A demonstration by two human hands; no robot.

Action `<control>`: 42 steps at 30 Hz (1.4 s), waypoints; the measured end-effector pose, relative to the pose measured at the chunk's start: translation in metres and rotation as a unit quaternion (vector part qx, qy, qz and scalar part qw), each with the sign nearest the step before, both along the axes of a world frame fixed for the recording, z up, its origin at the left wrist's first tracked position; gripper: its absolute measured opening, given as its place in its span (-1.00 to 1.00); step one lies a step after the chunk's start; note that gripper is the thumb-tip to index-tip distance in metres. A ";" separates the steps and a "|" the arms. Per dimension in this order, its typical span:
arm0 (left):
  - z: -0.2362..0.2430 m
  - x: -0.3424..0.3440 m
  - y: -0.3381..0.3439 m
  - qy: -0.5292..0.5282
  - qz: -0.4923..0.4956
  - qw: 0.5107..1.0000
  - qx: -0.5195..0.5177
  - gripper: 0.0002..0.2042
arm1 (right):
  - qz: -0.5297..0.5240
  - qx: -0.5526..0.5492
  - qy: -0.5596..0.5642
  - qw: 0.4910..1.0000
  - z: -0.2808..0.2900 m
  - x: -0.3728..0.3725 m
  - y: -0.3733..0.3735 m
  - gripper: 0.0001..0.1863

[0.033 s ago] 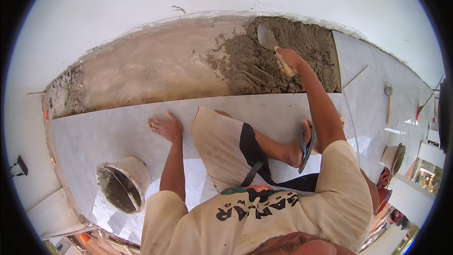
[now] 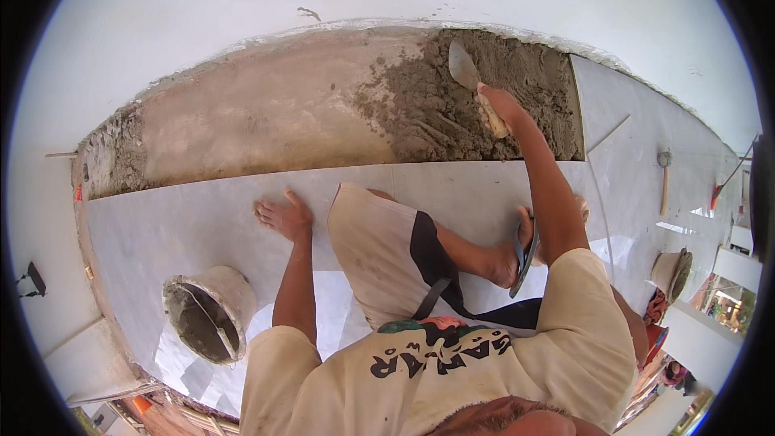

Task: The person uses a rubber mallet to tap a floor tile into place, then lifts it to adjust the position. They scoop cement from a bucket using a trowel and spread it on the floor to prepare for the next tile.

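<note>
Being clasped in the right grip (image 2: 499, 106), the trowel (image 2: 462, 64) is seen over mortar (image 2: 537, 81) in the upper frame, right of centre. The left grip (image 2: 284, 215) is spread wide on the tile (image 2: 186, 222), left of centre; a bucket (image 2: 236, 289) is set at lower left.

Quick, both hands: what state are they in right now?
Left hand: open, holding nothing, spread on the grey tile.
Right hand: closed around the handle of a trowel.
</note>
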State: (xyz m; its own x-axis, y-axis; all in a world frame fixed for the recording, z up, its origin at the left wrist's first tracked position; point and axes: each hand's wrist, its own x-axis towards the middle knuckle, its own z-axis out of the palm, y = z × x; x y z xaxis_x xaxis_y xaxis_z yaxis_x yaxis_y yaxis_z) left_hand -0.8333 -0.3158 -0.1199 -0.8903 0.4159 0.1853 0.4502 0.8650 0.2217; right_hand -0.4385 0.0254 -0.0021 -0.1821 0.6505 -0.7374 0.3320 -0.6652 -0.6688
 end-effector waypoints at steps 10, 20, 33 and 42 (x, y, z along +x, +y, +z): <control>-0.002 0.004 0.002 0.020 -0.014 1.000 0.004 -0.24 | -0.257 -0.068 0.195 0.944 -0.039 -0.070 -0.072 -0.59; -0.001 0.003 0.004 0.003 -0.022 1.000 0.009 -0.22 | -0.051 -0.032 0.108 0.992 -0.047 -0.070 0.007 -0.54; 0.002 0.004 -0.002 -0.035 -0.007 0.999 -0.007 -0.19 | -0.099 -0.144 0.085 0.981 0.000 0.003 -0.163 -0.50; 0.001 0.003 0.003 -0.010 -0.010 1.000 -0.003 -0.19 | 0.023 -0.115 0.057 0.991 -0.022 -0.041 -0.148 -0.49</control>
